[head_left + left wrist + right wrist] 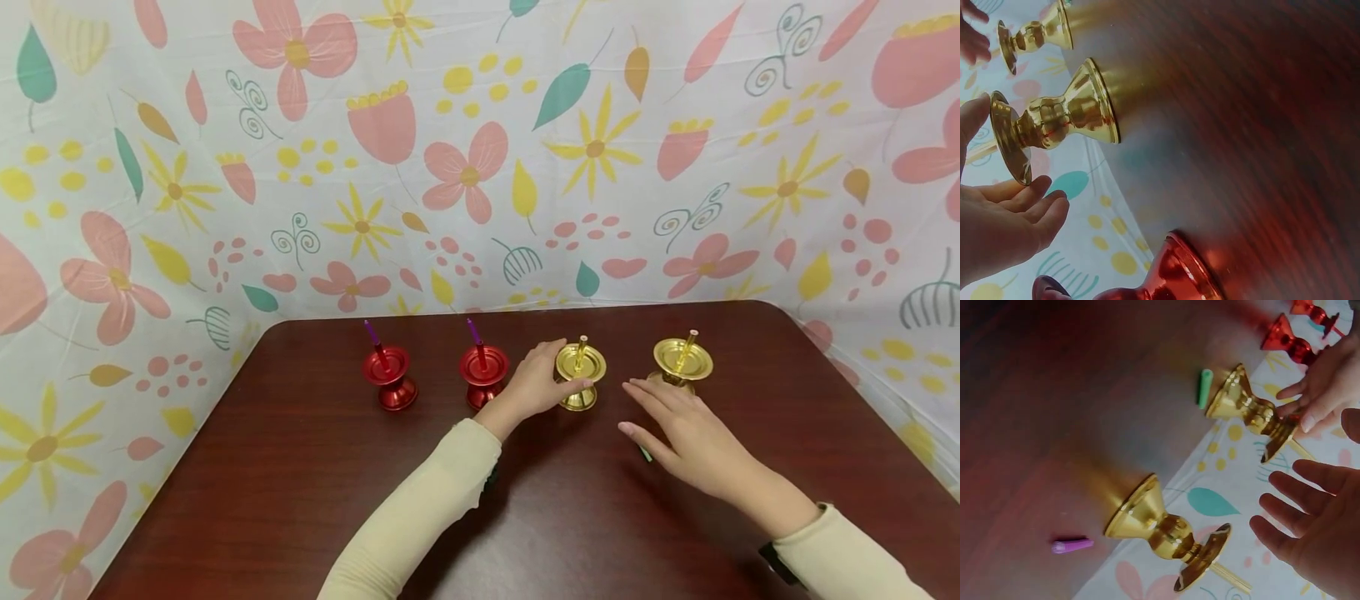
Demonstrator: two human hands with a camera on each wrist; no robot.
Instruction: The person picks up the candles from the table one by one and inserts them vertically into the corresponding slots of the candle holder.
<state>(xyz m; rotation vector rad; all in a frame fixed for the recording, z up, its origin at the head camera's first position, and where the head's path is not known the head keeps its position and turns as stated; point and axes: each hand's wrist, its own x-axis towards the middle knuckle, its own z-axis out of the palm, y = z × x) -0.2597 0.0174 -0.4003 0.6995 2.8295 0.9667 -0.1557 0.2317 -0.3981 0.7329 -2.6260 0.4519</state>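
My left hand [536, 382] is at the dish of a gold candle holder [580, 363], thumb at the front rim and fingers at the left rim. That holder stands upright; a thin gold tube rises from its dish. In the left wrist view, the thumb and fingers touch opposite edges of the gold dish [1009, 134]. My right hand [693, 433] hovers with extended fingers just in front of a second gold candle holder [684, 360], holding nothing. Under it a small green stick [1204, 389] and a small purple stick [1072, 545] lie on the table.
Two red candle holders, one at far left [387, 365] and one beside my left hand [483, 365], each carry a thin purple candle. All the holders stand in a row near the back of the dark wooden table [300, 500]. A flower-patterned cloth [465, 167] hangs behind.
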